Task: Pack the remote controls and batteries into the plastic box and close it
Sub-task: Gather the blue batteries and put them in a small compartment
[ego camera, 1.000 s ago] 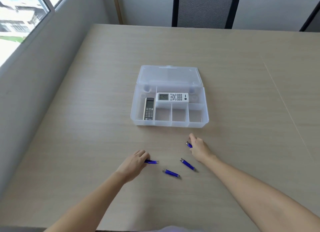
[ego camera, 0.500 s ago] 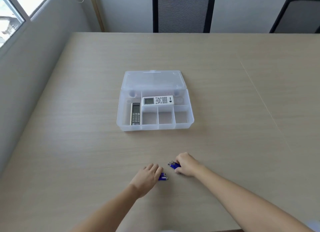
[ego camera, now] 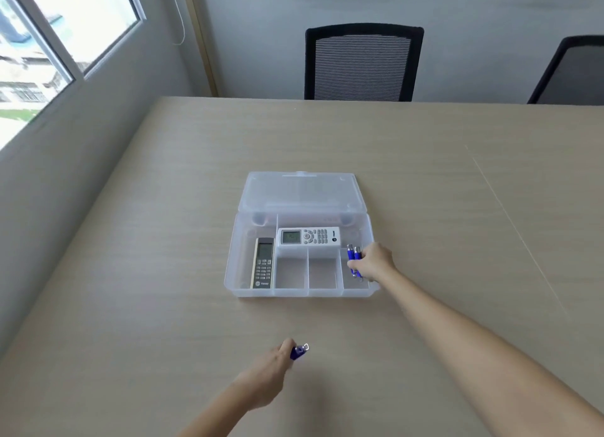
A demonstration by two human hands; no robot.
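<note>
A clear plastic box (ego camera: 234, 286) lies open on the table, its lid (ego camera: 299, 191) folded flat behind it. A white remote (ego camera: 308, 237) lies crosswise in the back compartment. A dark, slim remote (ego camera: 263, 263) lies lengthwise in the left compartment. My right hand (ego camera: 372, 263) reaches into the box's right front compartment, shut on blue batteries (ego camera: 354, 255). My left hand (ego camera: 271, 371) hovers over the table in front of the box, shut on blue batteries (ego camera: 299, 351) whose metal ends stick out. How many each hand holds is hidden.
Two small middle compartments (ego camera: 307, 271) at the front of the box hold nothing. Two black mesh chairs (ego camera: 361, 62) stand past the table's far edge. A wall with a window (ego camera: 49, 44) runs along the left side.
My right hand has carried its batteries from the table in front up into the box's right compartment. My left hand has lifted its batteries off the table. No battery lies loose on the table now.
</note>
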